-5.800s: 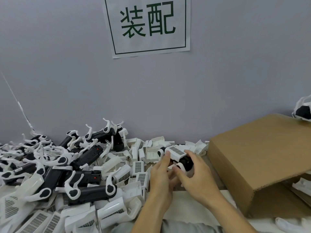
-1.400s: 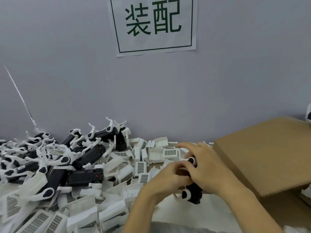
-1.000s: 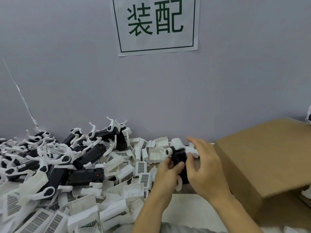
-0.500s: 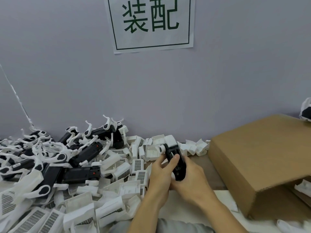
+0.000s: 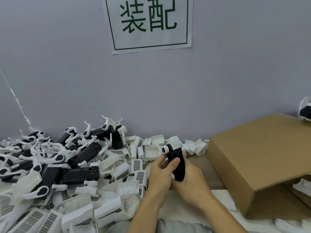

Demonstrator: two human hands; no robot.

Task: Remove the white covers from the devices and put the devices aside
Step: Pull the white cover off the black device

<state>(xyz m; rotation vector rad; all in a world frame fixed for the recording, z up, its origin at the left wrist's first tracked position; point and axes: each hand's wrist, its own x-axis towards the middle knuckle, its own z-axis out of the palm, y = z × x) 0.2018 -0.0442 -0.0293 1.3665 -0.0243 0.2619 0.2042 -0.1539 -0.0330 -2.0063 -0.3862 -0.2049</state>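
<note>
Devices (image 5: 80, 158) stripped bare pile up left among loose white covers (image 5: 127, 189); both my hands (image 5: 178, 179) grip one black device (image 5: 176, 165), its white cap (image 5: 175, 142) not yet off.

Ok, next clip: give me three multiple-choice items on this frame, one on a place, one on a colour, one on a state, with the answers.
1. Where is the cardboard box relative to the hands?
A. to their right
B. to their left
C. behind the wall sign

2. What colour are the characters on the wall sign?
A. red
B. dark green
C. blue

3. What is the state of the black device?
A. lying in the pile
B. inside the box
C. held by both hands

Answers:
1 A, the box fills the right side.
2 B, green print on white paper.
3 C, the left hand and right hand wrap it above the table.
</note>
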